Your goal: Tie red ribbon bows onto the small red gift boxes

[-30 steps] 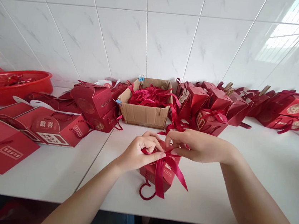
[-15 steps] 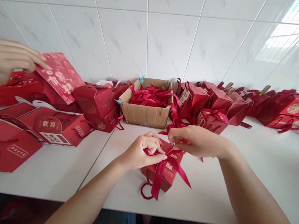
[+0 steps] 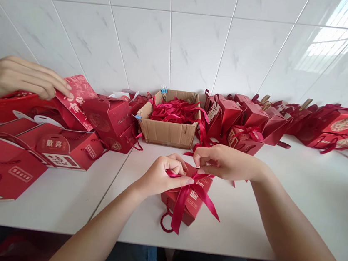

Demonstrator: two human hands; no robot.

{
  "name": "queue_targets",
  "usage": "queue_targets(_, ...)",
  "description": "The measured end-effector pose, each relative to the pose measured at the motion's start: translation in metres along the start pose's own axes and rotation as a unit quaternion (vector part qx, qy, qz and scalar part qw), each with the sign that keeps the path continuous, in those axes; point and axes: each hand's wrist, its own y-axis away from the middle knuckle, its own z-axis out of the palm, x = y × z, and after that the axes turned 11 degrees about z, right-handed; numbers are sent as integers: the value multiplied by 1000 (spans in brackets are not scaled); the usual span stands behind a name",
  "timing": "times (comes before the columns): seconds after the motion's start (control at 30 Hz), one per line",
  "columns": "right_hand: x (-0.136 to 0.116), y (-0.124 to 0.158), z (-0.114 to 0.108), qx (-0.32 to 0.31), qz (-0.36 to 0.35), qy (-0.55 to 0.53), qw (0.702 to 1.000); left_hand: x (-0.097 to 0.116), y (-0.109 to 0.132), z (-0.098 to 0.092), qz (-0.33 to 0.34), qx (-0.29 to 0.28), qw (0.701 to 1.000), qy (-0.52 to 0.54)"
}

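A small red gift box [image 3: 196, 206] with gold print sits on the white table in front of me. A dark pink satin ribbon [image 3: 181, 206] is gathered in a bow on its top, both tails hanging over the printed side. My left hand [image 3: 171, 176] pinches the ribbon at the bow's left, thumb along the knot. At the bow's right, the fingers of my right hand [image 3: 217, 160] are closed on the ribbon close to the knot. Much of the bow is hidden under my fingers. A twisted red cord handle [image 3: 166, 223] loops out at the box's lower left.
Behind stands a cardboard box [image 3: 167, 134] of loose ribbons. Red gift boxes [image 3: 253, 114] crowd the right back, and open boxes [image 3: 65, 147] stand at left. Another person's hand [image 3: 25, 78] holds a patterned red card [image 3: 79, 94]. The table's front edge [image 3: 210, 252] runs below my arms.
The other person's hand has moved a little right and down with the red card. Both my hands stay at the bow with almost no change.
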Motion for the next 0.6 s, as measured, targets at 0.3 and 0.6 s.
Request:
queue_targets(0.3, -2, -2, 1, 23, -21, 29, 999, 3, 0, 0, -7, -4, 999, -32)
queue_targets(0.6, 2, -3, 0, 47, -13, 78, 996, 5, -1, 0, -22, -23, 999, -20)
